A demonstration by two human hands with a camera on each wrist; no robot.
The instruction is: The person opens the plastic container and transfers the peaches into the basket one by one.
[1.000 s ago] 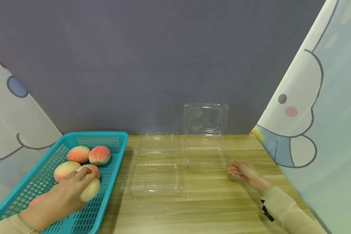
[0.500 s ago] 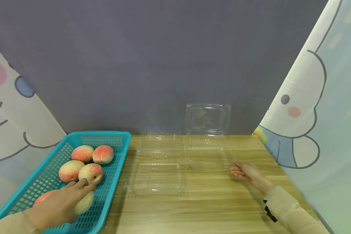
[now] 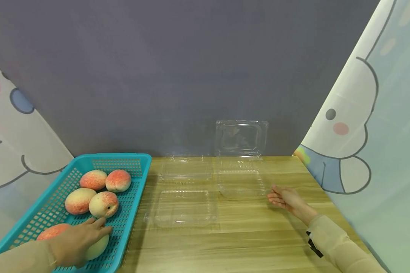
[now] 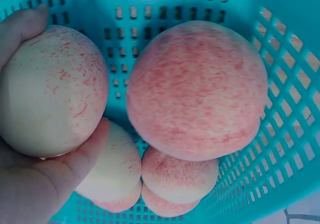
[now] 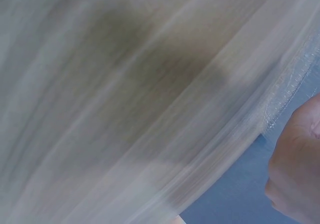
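Note:
My left hand [image 3: 78, 240] is inside the teal plastic basket [image 3: 144, 178], bent over a pale peach [image 3: 99, 248] near its front right. In the left wrist view, thumb and fingers curve round this red-flecked peach [image 4: 57, 92] from two sides. A redder peach [image 4: 197, 92] lies beside it, apart from the hand. Several more peaches, among them one with a dark stem pit [image 3: 103, 204], sit farther back. My right hand [image 3: 287, 201] holds nothing, its fingers loosely bent. It is nearest to a clear plastic box [image 3: 240, 184], by that box's right front corner.
The box's clear lid [image 3: 242, 138] stands up against the grey back wall [image 3: 191, 76]. Left of it lie two clear plastic trays or halves, one in front [image 3: 182, 212] and one behind [image 3: 186, 168]. Cartoon-printed cloths [image 3: 348, 125] flank the wooden table [image 3: 253, 242].
My left hand and the pale peach have moved nearer to me within the basket, uncovering the peach with the stem pit. The right hand has stayed in place.

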